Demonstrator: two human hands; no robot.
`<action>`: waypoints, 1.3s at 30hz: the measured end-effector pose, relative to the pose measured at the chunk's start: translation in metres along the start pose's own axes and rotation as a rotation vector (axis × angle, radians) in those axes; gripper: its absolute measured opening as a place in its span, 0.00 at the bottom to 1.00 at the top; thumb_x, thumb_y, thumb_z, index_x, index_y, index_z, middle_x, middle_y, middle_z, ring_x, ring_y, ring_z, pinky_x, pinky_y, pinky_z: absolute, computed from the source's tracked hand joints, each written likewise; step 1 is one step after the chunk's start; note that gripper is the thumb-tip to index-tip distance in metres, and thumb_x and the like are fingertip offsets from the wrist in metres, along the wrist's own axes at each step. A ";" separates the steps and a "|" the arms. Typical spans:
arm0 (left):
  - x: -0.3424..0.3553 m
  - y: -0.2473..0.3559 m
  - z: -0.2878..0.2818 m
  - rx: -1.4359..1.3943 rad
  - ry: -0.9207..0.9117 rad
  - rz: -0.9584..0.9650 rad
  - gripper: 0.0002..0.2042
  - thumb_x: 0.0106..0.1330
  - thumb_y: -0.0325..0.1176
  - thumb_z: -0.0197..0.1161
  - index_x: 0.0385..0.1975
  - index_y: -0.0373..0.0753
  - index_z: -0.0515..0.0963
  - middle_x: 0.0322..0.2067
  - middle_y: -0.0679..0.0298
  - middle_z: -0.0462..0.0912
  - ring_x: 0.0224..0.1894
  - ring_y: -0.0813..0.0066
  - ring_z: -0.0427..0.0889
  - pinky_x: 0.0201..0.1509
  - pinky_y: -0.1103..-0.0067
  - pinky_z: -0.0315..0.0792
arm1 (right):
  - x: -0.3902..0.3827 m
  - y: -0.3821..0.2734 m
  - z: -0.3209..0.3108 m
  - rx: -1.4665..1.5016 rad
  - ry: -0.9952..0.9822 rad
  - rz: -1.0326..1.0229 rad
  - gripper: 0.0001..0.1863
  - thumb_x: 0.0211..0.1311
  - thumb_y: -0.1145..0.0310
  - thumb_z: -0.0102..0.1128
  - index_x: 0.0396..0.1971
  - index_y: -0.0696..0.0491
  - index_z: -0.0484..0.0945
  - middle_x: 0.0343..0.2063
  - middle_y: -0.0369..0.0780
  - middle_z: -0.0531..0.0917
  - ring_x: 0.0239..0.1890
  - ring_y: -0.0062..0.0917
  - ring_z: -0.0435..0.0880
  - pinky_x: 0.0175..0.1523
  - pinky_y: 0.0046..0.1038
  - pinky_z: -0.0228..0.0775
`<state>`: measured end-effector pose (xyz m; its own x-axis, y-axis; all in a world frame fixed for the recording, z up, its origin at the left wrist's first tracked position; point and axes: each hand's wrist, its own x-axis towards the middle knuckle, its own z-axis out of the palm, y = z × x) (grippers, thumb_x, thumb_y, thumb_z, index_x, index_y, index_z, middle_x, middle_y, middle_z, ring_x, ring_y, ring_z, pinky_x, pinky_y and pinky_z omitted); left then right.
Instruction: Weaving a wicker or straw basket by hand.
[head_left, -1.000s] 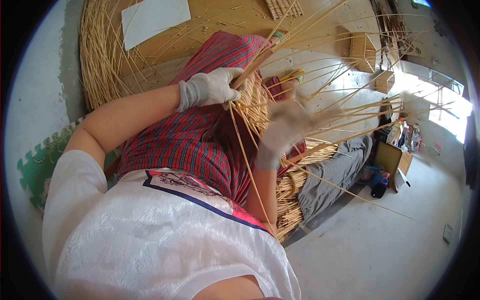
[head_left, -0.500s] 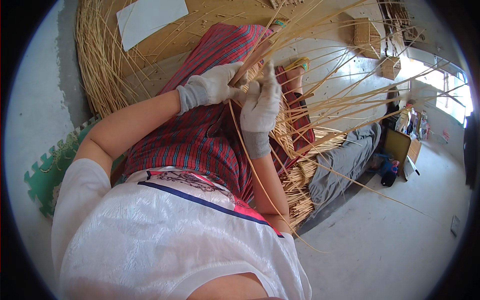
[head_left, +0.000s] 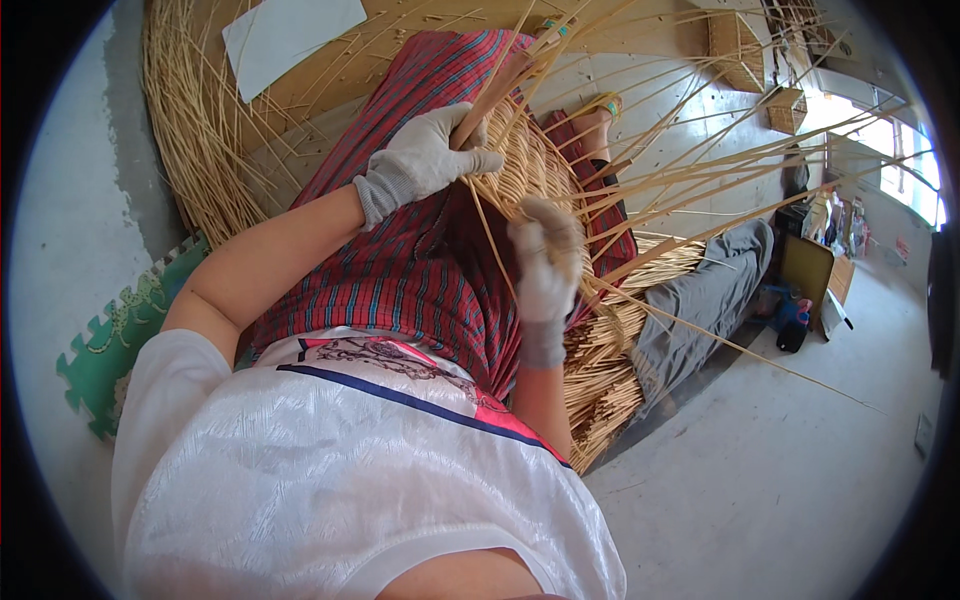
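Note:
A partly woven wicker basket (head_left: 525,155) lies over my lap, with long stakes (head_left: 690,190) fanning out from it to the upper right. My left hand (head_left: 435,150), in a pale work glove, pinches a flat brown strip (head_left: 493,98) at the basket's near left edge. My right hand (head_left: 545,255), gloved too, is at the basket's lower side, blurred by motion, its fingers curled in. From beside my left thumb a thin cane strand (head_left: 490,235) runs down toward my right wrist. Whatever sits inside the right fist is hidden.
Bundles of cane lie at the upper left (head_left: 190,120) and by my right leg (head_left: 600,375), the latter next to a grey cloth (head_left: 705,300). A white sheet (head_left: 290,40) rests on the brown board (head_left: 400,25). Two small woven baskets stand at the far right, the nearer (head_left: 787,110) smaller.
My right hand has dropped away from my left hand, down and slightly right, baring the basket's weave. The strand's long loose tail no longer shows across my right forearm. My left hand keeps its place.

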<state>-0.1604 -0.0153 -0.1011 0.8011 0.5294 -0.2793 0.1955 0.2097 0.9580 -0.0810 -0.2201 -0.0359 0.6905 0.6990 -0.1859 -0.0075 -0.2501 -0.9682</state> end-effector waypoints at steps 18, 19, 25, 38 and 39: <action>-0.018 -0.004 0.013 0.464 0.200 0.194 0.25 0.63 0.55 0.71 0.48 0.42 0.74 0.30 0.65 0.81 0.31 0.61 0.83 0.38 0.68 0.77 | 0.110 -0.050 0.007 -0.546 0.246 0.017 0.13 0.70 0.67 0.50 0.46 0.49 0.83 0.39 0.45 0.86 0.44 0.39 0.85 0.50 0.41 0.76; -0.017 -0.003 0.013 0.524 0.202 0.172 0.26 0.64 0.55 0.70 0.49 0.42 0.73 0.32 0.64 0.82 0.33 0.60 0.84 0.38 0.67 0.77 | 0.131 -0.041 0.022 -0.630 0.191 -0.226 0.13 0.71 0.65 0.50 0.45 0.50 0.82 0.34 0.45 0.86 0.40 0.39 0.86 0.47 0.41 0.76; -0.017 0.013 0.005 0.614 0.176 0.160 0.27 0.65 0.53 0.68 0.54 0.41 0.70 0.39 0.61 0.83 0.41 0.55 0.84 0.44 0.64 0.78 | 0.158 -0.050 0.046 -0.662 0.175 -0.301 0.16 0.77 0.60 0.49 0.41 0.55 0.82 0.22 0.44 0.86 0.29 0.37 0.89 0.35 0.36 0.78; -0.020 0.018 0.022 1.188 -0.259 0.756 0.17 0.66 0.31 0.56 0.54 0.43 0.79 0.47 0.59 0.82 0.53 0.59 0.82 0.62 0.61 0.73 | 0.175 -0.033 0.035 -0.519 0.068 -0.122 0.16 0.75 0.61 0.52 0.43 0.60 0.81 0.27 0.46 0.88 0.35 0.38 0.89 0.41 0.36 0.79; -0.017 0.017 0.018 1.193 -0.378 0.734 0.16 0.66 0.31 0.56 0.53 0.44 0.80 0.47 0.59 0.82 0.53 0.58 0.82 0.61 0.62 0.74 | 0.173 -0.037 0.038 -0.507 0.038 -0.144 0.16 0.75 0.61 0.52 0.43 0.60 0.81 0.27 0.46 0.88 0.35 0.38 0.89 0.41 0.36 0.79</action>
<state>-0.1609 -0.0358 -0.0791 0.9876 -0.0696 0.1408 -0.1222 -0.9039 0.4100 0.0117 -0.0647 -0.0389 0.6842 0.7281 -0.0415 0.4341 -0.4524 -0.7790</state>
